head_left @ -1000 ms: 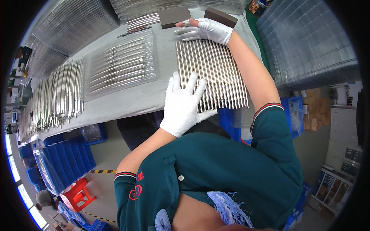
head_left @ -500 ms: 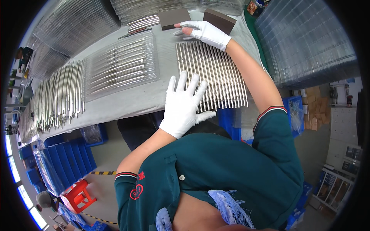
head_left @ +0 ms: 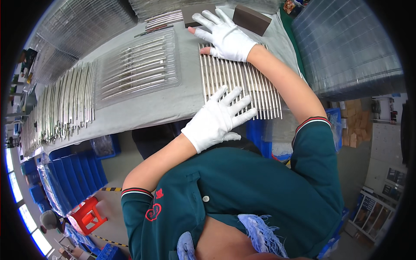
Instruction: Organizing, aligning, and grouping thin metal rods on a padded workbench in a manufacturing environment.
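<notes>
Rods (head_left: 237,77) run near to far beneath left hand (head_left: 215,122) and right hand (head_left: 231,40), both spread.

Hands (head_left: 216,122) gloved in white, right glove (head_left: 231,41) open at two tips. Green shirt (head_left: 260,186): sleeves (head_left: 316,143) banded red and white; red embroidery (head_left: 153,212) on chest. Frayed blue cloth (head_left: 262,234) at neck.

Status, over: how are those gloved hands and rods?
Left hand open, fingers over near ends of metal rods; right hand open over far ends. Rods side by side. Dark block partly hidden by right hand.
</notes>
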`<action>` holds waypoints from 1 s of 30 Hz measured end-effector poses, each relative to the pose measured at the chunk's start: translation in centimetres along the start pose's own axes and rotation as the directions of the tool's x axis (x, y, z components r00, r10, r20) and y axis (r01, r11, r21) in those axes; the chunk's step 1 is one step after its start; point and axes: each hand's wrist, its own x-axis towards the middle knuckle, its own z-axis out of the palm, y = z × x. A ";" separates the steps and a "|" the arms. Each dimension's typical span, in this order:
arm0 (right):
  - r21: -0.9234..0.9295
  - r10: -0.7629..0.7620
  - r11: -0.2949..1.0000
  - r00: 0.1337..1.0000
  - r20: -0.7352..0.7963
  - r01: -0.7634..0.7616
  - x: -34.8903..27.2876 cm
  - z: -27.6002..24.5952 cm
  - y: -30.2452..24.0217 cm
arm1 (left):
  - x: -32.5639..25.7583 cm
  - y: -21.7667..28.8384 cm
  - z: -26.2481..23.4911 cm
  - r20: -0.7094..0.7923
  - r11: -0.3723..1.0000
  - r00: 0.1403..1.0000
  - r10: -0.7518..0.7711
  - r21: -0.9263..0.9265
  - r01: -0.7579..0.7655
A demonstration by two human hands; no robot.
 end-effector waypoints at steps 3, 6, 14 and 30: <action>0.027 -0.016 0.999 1.000 -0.014 0.016 1.2 0.5 -0.9 | -1.3 -0.2 -0.9 0.048 0.999 0.998 -0.047 0.011 0.047; 0.053 -0.018 0.998 0.999 -0.028 0.020 2.5 1.1 -2.1 | -3.1 -0.5 -1.5 0.033 0.995 0.994 -0.102 0.013 0.102; -0.004 -0.038 0.999 0.999 0.025 0.038 2.5 0.3 -2.3 | -3.4 -0.8 -1.6 0.049 0.997 0.996 -0.071 -0.019 0.072; -0.076 -0.041 0.996 0.997 0.062 0.046 0.9 -0.7 -1.1 | -2.3 -0.5 0.0 -0.003 0.993 0.997 0.083 -0.079 -0.083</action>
